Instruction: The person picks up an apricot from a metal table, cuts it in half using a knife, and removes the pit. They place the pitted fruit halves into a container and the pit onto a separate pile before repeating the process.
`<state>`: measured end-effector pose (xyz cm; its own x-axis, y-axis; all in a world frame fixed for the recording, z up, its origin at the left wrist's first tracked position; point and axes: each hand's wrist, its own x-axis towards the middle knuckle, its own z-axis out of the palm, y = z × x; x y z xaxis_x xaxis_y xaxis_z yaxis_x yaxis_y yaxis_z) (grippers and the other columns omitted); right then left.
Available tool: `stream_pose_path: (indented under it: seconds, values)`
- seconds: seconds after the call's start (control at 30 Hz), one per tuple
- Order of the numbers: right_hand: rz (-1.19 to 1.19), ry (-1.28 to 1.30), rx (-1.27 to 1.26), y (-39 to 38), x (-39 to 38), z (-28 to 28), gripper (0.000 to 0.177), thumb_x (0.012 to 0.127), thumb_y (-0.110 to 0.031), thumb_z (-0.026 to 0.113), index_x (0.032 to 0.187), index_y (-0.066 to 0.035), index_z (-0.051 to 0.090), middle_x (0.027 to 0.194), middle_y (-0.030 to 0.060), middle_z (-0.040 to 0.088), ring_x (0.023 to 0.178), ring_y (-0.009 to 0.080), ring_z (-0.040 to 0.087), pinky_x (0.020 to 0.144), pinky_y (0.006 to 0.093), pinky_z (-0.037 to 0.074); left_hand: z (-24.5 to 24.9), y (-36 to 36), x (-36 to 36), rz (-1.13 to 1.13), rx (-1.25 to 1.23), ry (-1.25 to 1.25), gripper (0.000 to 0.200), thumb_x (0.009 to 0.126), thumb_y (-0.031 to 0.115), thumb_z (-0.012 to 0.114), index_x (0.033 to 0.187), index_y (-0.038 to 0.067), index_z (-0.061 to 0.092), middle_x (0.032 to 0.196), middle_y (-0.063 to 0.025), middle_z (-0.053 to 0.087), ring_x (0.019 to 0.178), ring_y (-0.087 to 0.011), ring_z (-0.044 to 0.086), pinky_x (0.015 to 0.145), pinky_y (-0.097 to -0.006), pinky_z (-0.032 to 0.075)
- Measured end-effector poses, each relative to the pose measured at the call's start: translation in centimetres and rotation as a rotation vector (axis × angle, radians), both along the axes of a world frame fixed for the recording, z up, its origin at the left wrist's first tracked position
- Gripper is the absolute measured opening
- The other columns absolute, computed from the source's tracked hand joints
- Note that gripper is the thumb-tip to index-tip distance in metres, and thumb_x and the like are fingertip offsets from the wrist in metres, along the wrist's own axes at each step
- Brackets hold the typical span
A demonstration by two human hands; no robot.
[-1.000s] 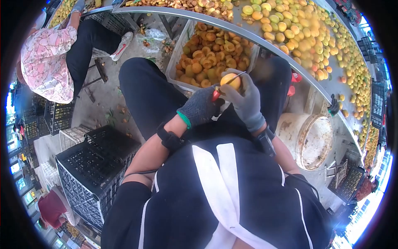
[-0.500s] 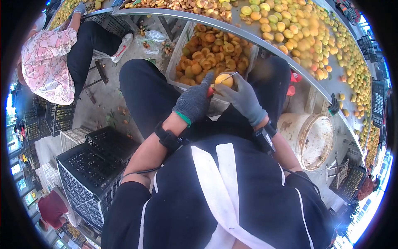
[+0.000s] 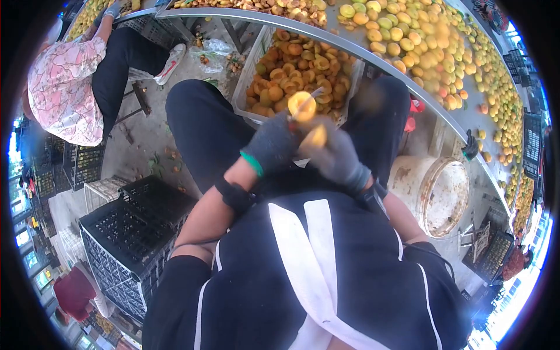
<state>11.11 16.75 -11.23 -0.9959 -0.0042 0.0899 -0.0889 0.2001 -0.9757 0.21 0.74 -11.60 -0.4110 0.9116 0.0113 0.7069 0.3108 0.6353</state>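
Observation:
My left hand (image 3: pixel 272 143), in a dark grey glove with a green cuff, is closed around a small knife (image 3: pixel 318 91); its handle is mostly hidden. A cut apricot half (image 3: pixel 303 105), hollow side showing, sits at the blade above that hand. My right hand (image 3: pixel 337 156), in a grey glove and blurred by motion, grips another apricot piece (image 3: pixel 318 136) just below and to the right. Beyond both hands, between my knees, a white crate (image 3: pixel 240 96) holds many apricot halves (image 3: pixel 291 76).
A metal-edged table (image 3: pixel 373 63) curves across the far side, bearing whole apricots (image 3: pixel 408 41) and cut pieces (image 3: pixel 274 6). Black crates (image 3: pixel 125 233) stand at left, a white bucket (image 3: pixel 434 195) at right. A co-worker in a floral top (image 3: pixel 64 96) sits at upper left.
The apricot between my hands has come apart into two pieces. One piece is now raised at the knife by my left hand, and my right hand has drawn down and nearer with the other.

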Motion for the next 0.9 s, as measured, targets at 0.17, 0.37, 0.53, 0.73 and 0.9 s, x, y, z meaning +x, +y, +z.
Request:
stream_pose_path:
  seconds: [0.17, 0.37, 0.53, 0.73, 0.9]
  values:
    - [0.152, -0.209, -0.375, -1.4, 0.0, 2.0, 0.054, 0.084, -0.011, 0.068, 0.133, -0.004, 0.047, 0.106, 0.0131, 0.063, 0.086, 0.0165, 0.063, 0.076, 0.0288, 0.05, -2.3, 0.4, -0.5, 0.237, 0.305, -0.557, 0.051, 0.078, 0.018, 0.07, 0.124, 0.002, 0.055, 0.098, -0.0138, 0.068, 0.091, -0.0233, 0.066, 0.078, -0.0332, 0.052]
    - [-0.088, -0.153, -1.044, 0.0, -1.2, 1.9, 0.056, 0.084, 0.001, 0.056, 0.138, -0.005, 0.041, 0.119, 0.0143, 0.058, 0.097, 0.0224, 0.062, 0.085, 0.0337, 0.052, -1.5, 1.9, -4.9, 0.433, -0.055, -0.702, 0.06, 0.078, 0.021, 0.074, 0.129, 0.003, 0.049, 0.088, -0.0129, 0.067, 0.074, -0.0202, 0.066, 0.065, -0.0322, 0.052]
    - [-0.195, -0.397, -1.298, 3.2, -1.4, -1.9, 0.032, 0.095, -0.015, 0.051, 0.125, -0.004, 0.05, 0.121, 0.0138, 0.058, 0.102, 0.0254, 0.062, 0.084, 0.0351, 0.053, 0.6, 1.8, -4.9, 0.475, 0.281, -1.082, 0.05, 0.086, 0.017, 0.069, 0.13, 0.003, 0.049, 0.073, -0.004, 0.058, 0.061, -0.0103, 0.058, 0.047, -0.0222, 0.042]
    - [0.0, -0.689, -1.196, 1.5, -1.4, -1.3, 0.038, 0.099, -0.03, 0.048, 0.126, -0.004, 0.049, 0.12, 0.0132, 0.059, 0.101, 0.0266, 0.063, 0.075, 0.0322, 0.055, 5.3, 0.7, -4.0, 0.171, 0.459, -1.385, 0.044, 0.094, 0.016, 0.058, 0.135, 0.002, 0.046, 0.066, -0.0006, 0.051, 0.044, -0.0049, 0.041, 0.039, -0.0188, 0.032]
    - [0.344, -0.676, -1.01, -0.9, -2.1, 1.4, 0.043, 0.098, -0.039, 0.049, 0.128, -0.007, 0.051, 0.112, 0.0075, 0.062, 0.093, 0.0181, 0.064, 0.067, 0.0228, 0.052, 3.9, 2.0, -3.7, 0.069, 0.786, -1.648, 0.047, 0.096, 0.015, 0.054, 0.138, -0.001, 0.041, 0.064, 0.0005, 0.048, 0.041, -0.0043, 0.037, 0.036, -0.0182, 0.03]
